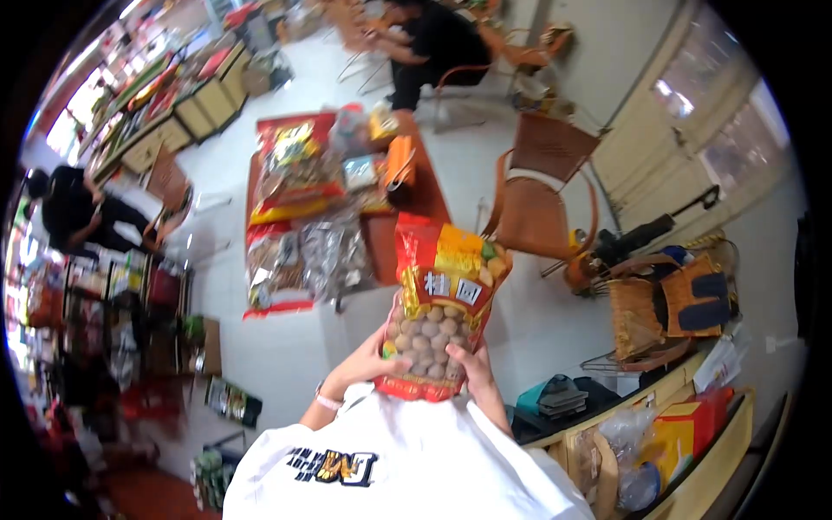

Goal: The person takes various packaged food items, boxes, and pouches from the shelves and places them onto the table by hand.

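Note:
Upright in front of my chest is a red and gold bag of dried longans [431, 338], its clear window showing round brown fruit. My left hand [379, 360] grips the lower left side, thumb across the front. On the lower right edge my right hand [472, 368] closes around the bag, its thumb pressed on the window. The other fingers of both hands are mostly hidden behind the bag. Beyond it stands a reddish-brown table [431, 186] bearing a large red and yellow food bag [299, 160] and a clear plastic bag [334, 256].
An orange container [399, 169] lies on the table. A brown chair [546, 191] stands to the right of the table. One person [442, 43] sits at the back, another person [74, 208] is at the left. Shelves [165, 295] line the left, and a counter [676, 433] runs along the lower right.

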A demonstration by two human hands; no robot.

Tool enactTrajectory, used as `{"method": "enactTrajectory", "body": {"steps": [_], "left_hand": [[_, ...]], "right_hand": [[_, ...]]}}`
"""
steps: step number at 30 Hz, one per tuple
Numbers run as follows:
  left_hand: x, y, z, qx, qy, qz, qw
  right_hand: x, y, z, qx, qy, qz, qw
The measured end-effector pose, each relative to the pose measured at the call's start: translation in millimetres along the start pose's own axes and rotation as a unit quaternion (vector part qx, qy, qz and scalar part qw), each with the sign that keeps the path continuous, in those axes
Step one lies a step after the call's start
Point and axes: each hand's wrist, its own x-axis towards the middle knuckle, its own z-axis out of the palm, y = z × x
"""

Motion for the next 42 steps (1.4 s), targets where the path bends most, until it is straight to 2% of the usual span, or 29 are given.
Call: {"method": "enactTrajectory", "body": {"steps": [4,8,11,13,15,18,22,27,42], "left_hand": [[-4,-23,3,-0.037,0.085,0.046,0.995],[-9,-41,14,-0.048,0.167,0.062,0.983],[-7,-46,23,-0.066,0.194,0.082,0.975],[-6,-52,23,-0.072,0.207,0.091,0.971],[-11,-53,24,-0.067,0.212,0.088,0.971],[-7,-54,22,-0.052,0.219,0.111,0.968],[-8,-60,24,-0.073,0.228,0.079,0.968],[-7,-63,26,-0.080,0.234,0.089,0.965],[-4,-51,28,-0.051,0.208,0.051,0.975]], "right_hand": [[13,2,3,-0.049,-0.033,0.001,0.998],[20,-8,2,-0.081,-0.070,0.063,0.992],[24,-23,9,-0.102,-0.107,0.021,0.989],[30,-22,5,-0.099,-0.119,0.061,0.986],[24,-26,8,-0.098,-0.126,0.094,0.983],[27,-15,6,-0.104,-0.110,0.054,0.987],[23,-20,8,-0.102,-0.114,0.086,0.984],[23,-15,3,-0.088,-0.131,0.062,0.986],[11,-16,-2,-0.091,-0.070,0.068,0.991]]}}
